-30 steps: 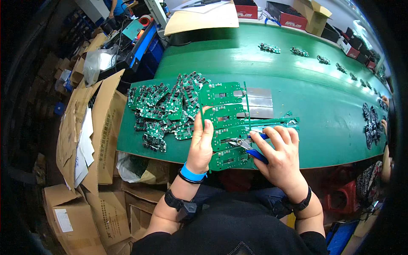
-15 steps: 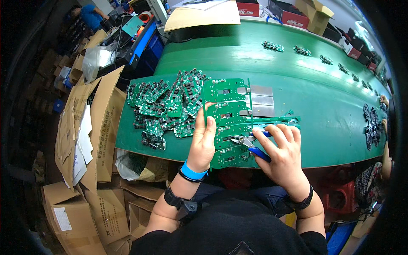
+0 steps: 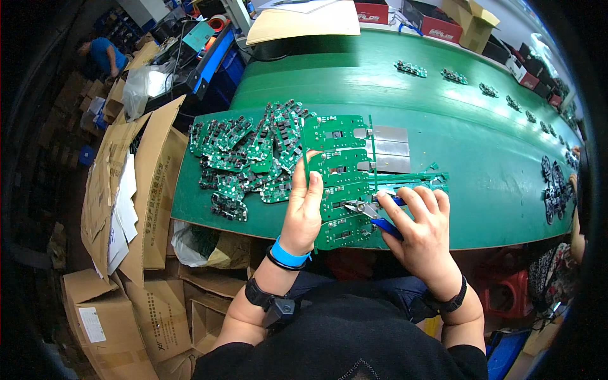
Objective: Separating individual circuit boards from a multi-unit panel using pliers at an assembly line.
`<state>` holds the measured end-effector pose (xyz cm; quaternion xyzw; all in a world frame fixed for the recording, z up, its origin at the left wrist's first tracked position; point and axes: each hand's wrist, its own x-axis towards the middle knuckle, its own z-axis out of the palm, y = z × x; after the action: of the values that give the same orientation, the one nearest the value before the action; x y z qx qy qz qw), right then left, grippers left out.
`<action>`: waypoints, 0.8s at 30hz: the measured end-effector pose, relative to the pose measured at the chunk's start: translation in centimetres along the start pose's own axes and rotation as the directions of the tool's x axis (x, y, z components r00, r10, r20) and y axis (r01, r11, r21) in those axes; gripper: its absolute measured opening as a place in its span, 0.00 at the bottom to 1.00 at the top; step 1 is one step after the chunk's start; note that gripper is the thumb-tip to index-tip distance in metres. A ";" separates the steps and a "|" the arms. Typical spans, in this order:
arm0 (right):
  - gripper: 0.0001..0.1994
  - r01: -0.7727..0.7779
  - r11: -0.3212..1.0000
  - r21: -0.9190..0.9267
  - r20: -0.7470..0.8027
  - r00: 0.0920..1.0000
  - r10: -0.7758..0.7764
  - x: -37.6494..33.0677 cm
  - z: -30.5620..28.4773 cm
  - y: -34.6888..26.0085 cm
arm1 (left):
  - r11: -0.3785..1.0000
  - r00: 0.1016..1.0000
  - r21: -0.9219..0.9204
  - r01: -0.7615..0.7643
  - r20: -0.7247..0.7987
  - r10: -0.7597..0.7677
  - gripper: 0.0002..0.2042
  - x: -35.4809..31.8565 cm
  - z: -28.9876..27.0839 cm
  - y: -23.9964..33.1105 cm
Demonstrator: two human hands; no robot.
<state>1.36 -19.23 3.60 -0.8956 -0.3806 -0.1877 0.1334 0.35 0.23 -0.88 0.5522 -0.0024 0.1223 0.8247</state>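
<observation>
My left hand grips the left edge of a green circuit board panel, its thumb lying on the face. The panel is made of several joined boards with thin strips along its sides, and it is held up above the table's near edge. In my right hand is a pair of cutting pliers with blue handles. Their jaws rest at the gap between the two lower boards of the panel. A heap of circuit boards lies left of the panel. Cut green strips lie just beyond my right hand.
Grey metal plates lie on the green table behind the panel. Single boards sit in a row along the conveyor belt. Cardboard boxes stand at the left. Another person's hand is at the far right beside dark parts.
Both hands, the panel and the pliers stay almost where they were. The boards on the belt have shifted slightly right. The person at the far left has moved left.
</observation>
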 end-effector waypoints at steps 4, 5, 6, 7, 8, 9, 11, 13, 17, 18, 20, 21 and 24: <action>0.28 0.023 1.000 -0.006 -0.031 0.999 -0.023 0.0 0.0 0.0 | 1.000 0.999 0.015 0.007 -0.036 -0.007 0.18 0.0 0.0 0.0; 0.28 0.033 0.999 -0.009 -0.033 0.999 -0.033 0.0 0.1 0.1 | 1.000 0.999 0.014 0.013 -0.045 -0.012 0.18 0.0 0.0 0.0; 0.28 0.034 0.999 -0.009 -0.034 0.999 -0.035 0.0 0.2 0.1 | 1.000 0.999 0.014 0.011 -0.046 -0.011 0.18 0.0 0.0 0.1; 0.28 0.036 0.999 0.002 -0.035 0.999 -0.036 -0.1 0.4 0.1 | 1.000 0.999 -0.009 0.020 -0.043 -0.020 0.18 0.0 -0.1 0.2; 0.27 0.037 0.999 0.013 -0.036 0.999 -0.037 -0.1 0.6 0.1 | 0.999 0.999 -0.033 0.028 -0.039 -0.029 0.18 0.0 -0.1 0.3; 0.27 0.039 0.999 0.013 -0.036 0.999 -0.038 -0.1 0.8 0.1 | 0.999 0.999 -0.033 0.027 -0.040 -0.028 0.18 0.0 -0.1 0.4; 0.29 0.018 0.999 0.041 -0.061 0.998 -0.015 -0.1 1.1 0.2 | 0.999 0.999 -0.042 0.017 -0.029 -0.018 0.18 0.0 -0.1 0.6; 0.28 0.016 0.998 0.053 -0.074 0.997 -0.012 -0.1 1.2 0.1 | 1.000 1.000 -0.015 0.008 -0.028 -0.008 0.18 0.0 -0.4 0.5; 0.24 -0.025 0.993 0.119 -0.150 0.988 0.043 0.0 0.7 0.9 | 0.998 0.995 -0.046 0.046 -0.083 -0.050 0.18 -0.2 -0.4 0.5; 0.24 -0.041 0.990 0.132 -0.175 0.983 0.064 -0.1 0.4 1.4 | 0.998 0.996 -0.044 0.044 -0.081 -0.047 0.18 -0.1 -0.5 0.5; 0.24 -0.109 0.986 0.124 -0.206 0.970 0.133 -0.3 0.4 2.1 | 0.899 0.980 -0.393 0.193 0.027 -0.199 0.21 -0.3 -1.4 0.7; 0.23 -0.125 0.986 0.109 -0.205 0.968 0.145 -0.3 0.6 2.4 | 0.748 0.923 -0.540 0.385 0.207 -0.325 0.25 -0.3 -3.0 -0.3; 0.22 -0.126 0.988 0.085 -0.171 0.975 0.139 0.0 1.8 2.6 | 0.459 0.869 -0.757 0.465 0.290 -0.401 0.27 -0.8 -3.2 -1.1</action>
<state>3.64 -20.31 1.74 -0.8933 -0.3136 -0.2428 0.2117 -0.65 2.56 -3.20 0.1019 0.0537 -0.1253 0.9854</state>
